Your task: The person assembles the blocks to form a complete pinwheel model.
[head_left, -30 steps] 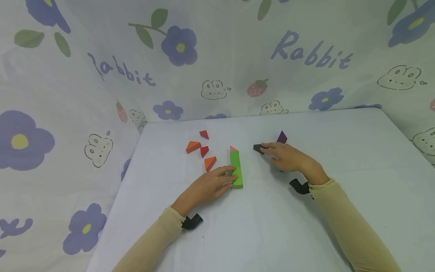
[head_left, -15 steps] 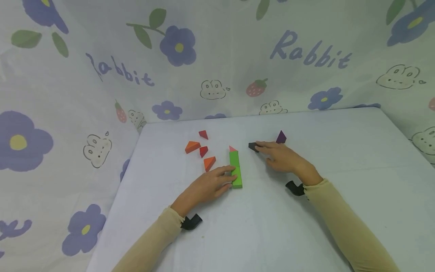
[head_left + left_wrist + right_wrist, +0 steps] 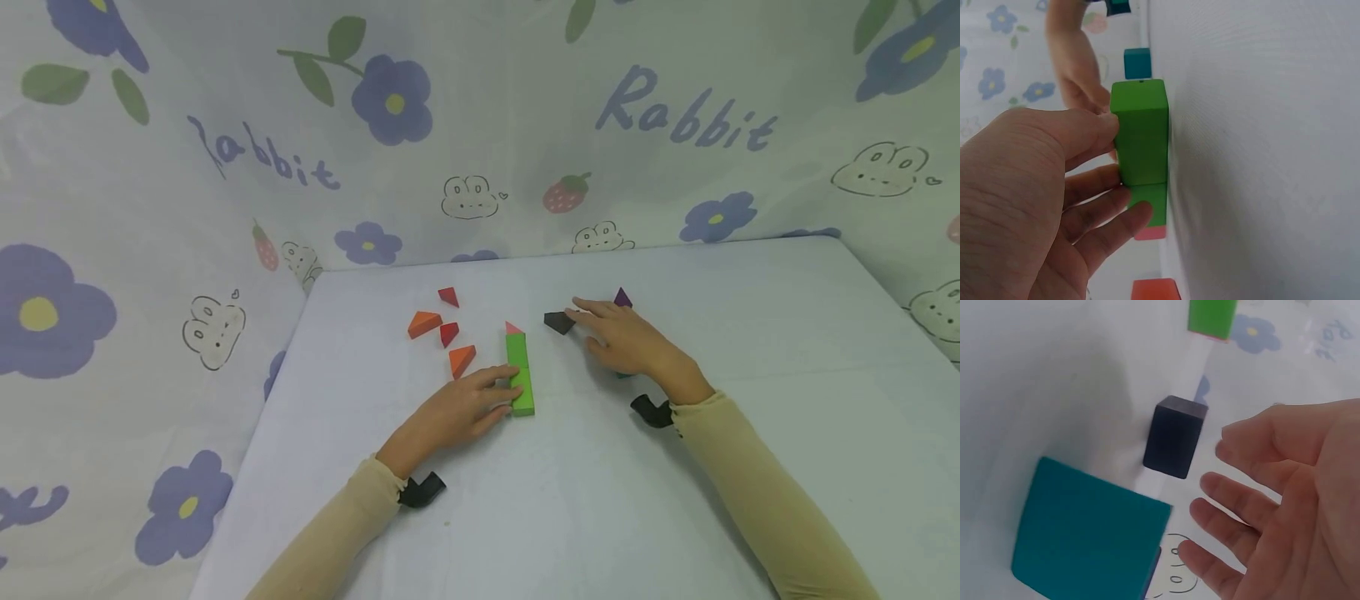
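My left hand [image 3: 465,407] rests with loosely spread fingers on two green blocks [image 3: 517,350], which lie end to end. In the left wrist view, the thumb and fingertips touch the near green block [image 3: 1141,140]. A pink triangular block [image 3: 513,328] sits against the far end of the green pair. To the right is a dark grey block [image 3: 557,322], standing apart from them. My right hand [image 3: 626,337] hovers beside it, and the right wrist view shows a gap between the fingers and the dark block [image 3: 1174,437]. A teal block [image 3: 1091,531] is mostly hidden by this hand in the head view.
Left of the green pair lie two orange blocks [image 3: 462,361] and two red blocks [image 3: 448,297]. A purple block [image 3: 622,297] shows partly behind my right hand. White cloth covers the table [image 3: 555,500], and a printed curtain [image 3: 495,125] rises at its back.
The dark grey block has slid left toward the green blocks under my right fingertips. My right hand has since lifted off it and drawn slightly back. My left hand stays put.
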A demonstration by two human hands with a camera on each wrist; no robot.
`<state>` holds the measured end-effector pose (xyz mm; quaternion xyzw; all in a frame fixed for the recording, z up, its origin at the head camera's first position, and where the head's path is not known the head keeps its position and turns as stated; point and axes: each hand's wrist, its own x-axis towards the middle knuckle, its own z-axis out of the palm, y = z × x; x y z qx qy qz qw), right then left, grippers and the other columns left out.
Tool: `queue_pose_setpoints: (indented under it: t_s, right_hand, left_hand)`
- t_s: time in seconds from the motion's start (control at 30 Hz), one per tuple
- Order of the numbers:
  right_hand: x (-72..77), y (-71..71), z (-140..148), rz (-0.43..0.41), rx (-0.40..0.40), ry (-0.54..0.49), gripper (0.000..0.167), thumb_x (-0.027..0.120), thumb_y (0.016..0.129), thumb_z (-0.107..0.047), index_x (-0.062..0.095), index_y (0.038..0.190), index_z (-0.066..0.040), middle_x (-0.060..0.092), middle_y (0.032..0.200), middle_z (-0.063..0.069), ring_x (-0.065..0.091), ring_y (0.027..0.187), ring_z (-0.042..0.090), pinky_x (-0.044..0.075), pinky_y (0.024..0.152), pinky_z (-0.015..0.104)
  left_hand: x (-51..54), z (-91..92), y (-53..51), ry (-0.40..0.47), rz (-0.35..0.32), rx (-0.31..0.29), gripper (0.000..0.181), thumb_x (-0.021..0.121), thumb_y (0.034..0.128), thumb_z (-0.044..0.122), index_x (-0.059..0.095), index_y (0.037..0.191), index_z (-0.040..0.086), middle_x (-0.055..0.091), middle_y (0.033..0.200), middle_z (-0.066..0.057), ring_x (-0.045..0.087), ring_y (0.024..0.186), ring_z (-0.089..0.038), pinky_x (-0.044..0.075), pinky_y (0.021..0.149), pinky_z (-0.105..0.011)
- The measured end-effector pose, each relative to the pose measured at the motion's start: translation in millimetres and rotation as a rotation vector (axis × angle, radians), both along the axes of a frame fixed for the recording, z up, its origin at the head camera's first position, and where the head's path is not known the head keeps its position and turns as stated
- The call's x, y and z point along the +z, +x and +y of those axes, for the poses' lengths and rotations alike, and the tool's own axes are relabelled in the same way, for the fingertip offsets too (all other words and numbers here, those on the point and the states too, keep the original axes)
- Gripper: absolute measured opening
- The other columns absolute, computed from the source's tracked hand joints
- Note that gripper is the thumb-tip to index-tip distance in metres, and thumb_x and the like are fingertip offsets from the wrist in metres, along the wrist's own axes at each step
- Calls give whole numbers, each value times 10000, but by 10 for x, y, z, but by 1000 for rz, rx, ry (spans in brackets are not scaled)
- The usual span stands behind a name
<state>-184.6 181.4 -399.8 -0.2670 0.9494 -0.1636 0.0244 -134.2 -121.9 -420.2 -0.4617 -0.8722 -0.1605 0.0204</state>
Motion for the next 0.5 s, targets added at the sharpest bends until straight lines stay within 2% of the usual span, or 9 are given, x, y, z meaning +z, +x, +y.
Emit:
queue_pose_setpoints:
  t_s: [0.27, 0.5]
  right_hand:
    - [-43, -8, -21, -30, 5, 7, 478, 530, 935, -45, 507, 1412, -25, 419, 1499, 228, 396, 1364, 448, 340, 1090, 642]
    - [-99, -5, -68, -38, 9, 2, 533, 551, 936, -33, 448, 1459, -43, 371, 1543, 190, 400, 1375, 429, 360, 1083, 637]
  left_hand:
    - [-9, -1, 0, -9, -10, 9, 379, 685, 925, 211, 653, 1297, 144, 544, 1414, -55, 518, 1312, -178, 492, 1034, -303]
    - [6, 8, 4, -27, -34, 22, 387, 677, 931, 215, 642, 1312, 157, 537, 1422, -44, 513, 1318, -173, 487, 1040, -298]
